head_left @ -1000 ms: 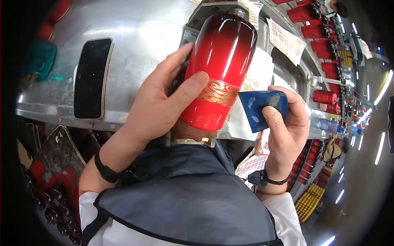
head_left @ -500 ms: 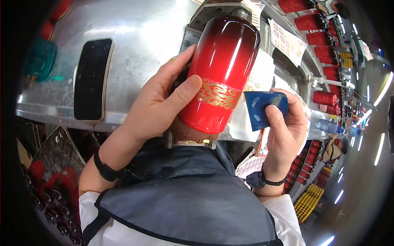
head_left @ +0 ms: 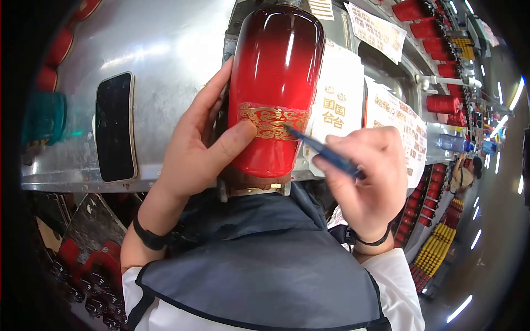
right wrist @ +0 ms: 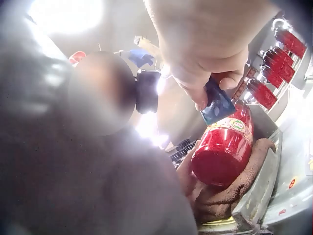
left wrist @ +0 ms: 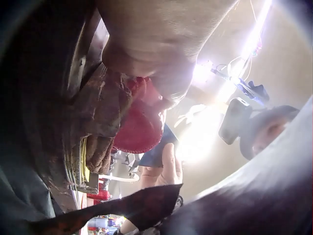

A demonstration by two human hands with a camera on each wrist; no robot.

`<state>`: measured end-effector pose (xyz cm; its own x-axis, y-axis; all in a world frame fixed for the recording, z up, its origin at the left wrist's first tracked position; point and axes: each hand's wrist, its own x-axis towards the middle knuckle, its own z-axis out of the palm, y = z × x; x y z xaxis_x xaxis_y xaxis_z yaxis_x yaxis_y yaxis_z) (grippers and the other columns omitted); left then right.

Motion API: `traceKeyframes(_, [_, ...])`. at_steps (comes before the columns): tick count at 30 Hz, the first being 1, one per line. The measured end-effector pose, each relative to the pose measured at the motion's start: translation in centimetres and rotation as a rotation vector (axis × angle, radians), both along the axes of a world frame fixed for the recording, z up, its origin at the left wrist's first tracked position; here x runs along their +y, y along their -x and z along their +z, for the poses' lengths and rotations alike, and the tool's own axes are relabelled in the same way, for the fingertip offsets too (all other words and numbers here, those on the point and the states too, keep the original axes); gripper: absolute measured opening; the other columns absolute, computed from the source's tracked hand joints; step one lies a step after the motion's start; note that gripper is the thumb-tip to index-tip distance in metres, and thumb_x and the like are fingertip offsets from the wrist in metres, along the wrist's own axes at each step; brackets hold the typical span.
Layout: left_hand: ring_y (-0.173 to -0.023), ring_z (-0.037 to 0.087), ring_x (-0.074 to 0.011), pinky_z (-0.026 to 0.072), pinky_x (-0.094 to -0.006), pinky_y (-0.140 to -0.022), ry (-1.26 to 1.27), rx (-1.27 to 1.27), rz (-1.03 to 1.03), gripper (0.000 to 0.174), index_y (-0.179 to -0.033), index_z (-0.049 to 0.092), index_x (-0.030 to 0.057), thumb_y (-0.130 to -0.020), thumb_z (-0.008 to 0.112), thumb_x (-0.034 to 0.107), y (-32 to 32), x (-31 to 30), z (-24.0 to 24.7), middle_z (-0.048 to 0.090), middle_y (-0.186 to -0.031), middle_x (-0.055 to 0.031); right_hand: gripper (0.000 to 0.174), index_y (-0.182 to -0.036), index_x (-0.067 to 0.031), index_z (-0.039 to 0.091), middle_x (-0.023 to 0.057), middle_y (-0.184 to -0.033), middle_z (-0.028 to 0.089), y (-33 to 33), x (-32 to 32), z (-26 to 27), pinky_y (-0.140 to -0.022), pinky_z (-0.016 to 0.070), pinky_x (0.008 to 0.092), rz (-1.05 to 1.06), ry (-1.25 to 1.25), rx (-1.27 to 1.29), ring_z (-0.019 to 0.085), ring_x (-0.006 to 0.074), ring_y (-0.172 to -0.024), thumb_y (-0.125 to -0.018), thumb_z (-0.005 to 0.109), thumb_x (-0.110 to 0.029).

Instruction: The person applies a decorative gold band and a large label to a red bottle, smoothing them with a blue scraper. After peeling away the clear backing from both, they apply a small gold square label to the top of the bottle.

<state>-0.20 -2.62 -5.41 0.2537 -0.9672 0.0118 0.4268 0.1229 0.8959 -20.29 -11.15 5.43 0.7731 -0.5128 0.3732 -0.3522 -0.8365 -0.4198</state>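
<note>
A glossy red bottle (head_left: 276, 66), dark toward its neck, lies on its side with a gold scrollwork band (head_left: 270, 120) around its lower part. My left hand (head_left: 193, 146) holds it from the left, thumb on the band and fingers along the side. Between thumb and fingers of my right hand (head_left: 378, 176) is a blue flat scraper (head_left: 334, 159), seen nearly edge-on in the head view. Its tip is at the gold band. In the right wrist view, the scraper (right wrist: 218, 105) leans over the bottle (right wrist: 222, 156), which is cradled on a brown cloth (right wrist: 244, 183).
A metal stand edge (right wrist: 254, 200) borders the cloth. Sheets with gold decals (head_left: 337, 94) lie right of the bottle on the metal table (head_left: 165, 33). At the left is a black phone (head_left: 115, 127), beyond it a teal container (head_left: 47, 118). Red bottles (head_left: 436, 49) line the far right.
My right hand has moved the scraper left to the gold band and turned it from flat-on to nearly edge-on. The left hand keeps its hold; the head view has shifted slightly.
</note>
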Motion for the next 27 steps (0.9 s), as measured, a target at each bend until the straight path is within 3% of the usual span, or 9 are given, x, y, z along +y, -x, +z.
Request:
traceKeyframes(1, [-0.139,0.044,-0.0225,0.0320,-0.0363,-0.117,-0.002,-0.007,-0.005,0.082,-0.158,0.024,-0.0023,-0.092,0.072,0.013,0.0,0.1,-0.1,0.042,-0.153,-0.0164,0.040,-0.106,-0.0054,0.072,0.0057,-0.092,0.063,-0.1,0.2,0.3,-0.072,0.0442,0.0322,0.034,0.055,0.038,0.057,0.0221,-0.083,-0.068,0.082,0.002])
traceKeyframes(3, [-0.141,0.041,-0.0238,0.0315,-0.0372,-0.117,0.035,-0.058,-0.014,0.103,-0.159,0.018,-0.0016,-0.082,0.084,0.019,0.1,0.2,-0.4,0.040,-0.155,-0.0169,0.046,-0.108,-0.0094,0.076,0.0025,-0.089,0.061,-0.2,0.4,0.6,-0.073,0.0436,0.0329,0.078,0.120,0.095,0.056,0.0214,-0.085,-0.063,0.080,0.000])
traceKeyframes(4, [-0.141,0.041,-0.0238,0.0315,-0.0372,-0.117,0.034,-0.063,-0.016,0.103,-0.159,0.018,-0.0016,-0.082,0.084,0.019,0.0,0.2,-0.6,0.040,-0.155,-0.0169,0.046,-0.108,-0.0094,0.076,0.0025,-0.089,0.061,-0.2,0.1,0.4,-0.073,0.0436,0.0329,0.076,0.119,0.090,0.056,0.0214,-0.085,-0.063,0.080,0.000])
traceKeyframes(6, [-0.143,0.039,-0.0269,0.0316,-0.0389,-0.118,0.116,-0.232,-0.063,0.127,-0.160,0.011,-0.0014,-0.068,0.094,0.027,-0.2,0.2,-1.0,0.037,-0.157,-0.0189,0.044,-0.105,-0.0044,0.077,0.0037,-0.090,0.065,-0.4,-0.9,-0.1,-0.068,0.0440,0.0311,0.108,0.301,0.018,0.056,0.0192,-0.077,-0.062,0.069,-0.013])
traceKeyframes(7, [-0.145,0.039,-0.0305,0.0333,-0.0409,-0.117,0.141,-0.457,-0.018,0.139,-0.160,0.009,-0.0010,-0.060,0.098,0.033,-0.2,0.1,-1.1,0.035,-0.158,-0.0208,0.049,-0.107,-0.0092,0.077,0.0032,-0.091,0.062,-0.6,-0.3,0.7,-0.073,0.0449,0.0330,0.100,0.162,0.062,0.058,0.0212,-0.084,-0.059,0.076,0.001])
traceKeyframes(8, [-0.145,0.039,-0.0305,0.0333,-0.0409,-0.117,0.141,-0.460,-0.013,0.139,-0.160,0.009,-0.0010,-0.060,0.098,0.033,-0.2,0.1,-0.9,0.035,-0.158,-0.0208,0.047,-0.103,-0.0030,0.077,0.0044,-0.090,0.064,-0.7,-1.4,-0.2,-0.067,0.0458,0.0308,0.263,0.302,0.015,0.058,0.0195,-0.078,-0.061,0.065,-0.019])
traceKeyframes(10, [-0.144,0.040,-0.0334,0.0346,-0.0423,-0.117,0.036,-0.494,-0.039,0.141,-0.160,0.009,-0.0005,-0.057,0.099,0.035,-0.2,0.3,-0.4,0.034,-0.158,-0.0223,0.046,-0.101,-0.0028,0.077,0.0045,-0.089,0.063,-1.1,-1.0,-0.7,-0.066,0.0472,0.0311,0.279,0.374,-0.030,0.061,0.0201,-0.079,-0.061,0.064,-0.021])
traceKeyframes(16, [-0.143,0.041,-0.0365,0.0366,-0.0449,-0.116,0.113,-0.685,0.053,0.143,-0.160,0.011,0.0001,-0.054,0.099,0.039,-0.1,0.2,-0.9,0.035,-0.156,-0.0248,0.047,-0.099,-0.0041,0.077,0.0043,-0.089,0.063,-1.3,-0.6,-0.6,-0.066,0.0489,0.0293,0.300,0.396,0.005,0.063,0.0197,-0.078,-0.056,0.065,-0.019])
traceKeyframes(27, [-0.130,0.052,-0.0394,0.0447,-0.0432,-0.107,0.132,-0.798,0.155,0.139,-0.159,0.016,-0.0004,-0.054,0.097,0.043,0.2,0.2,-0.7,0.046,-0.147,-0.0256,0.042,-0.102,-0.0068,0.078,0.0043,-0.092,0.064,-1.6,-1.0,0.6,-0.069,0.0512,0.0303,0.268,0.354,0.073,0.065,0.0207,-0.082,-0.063,0.069,-0.017])
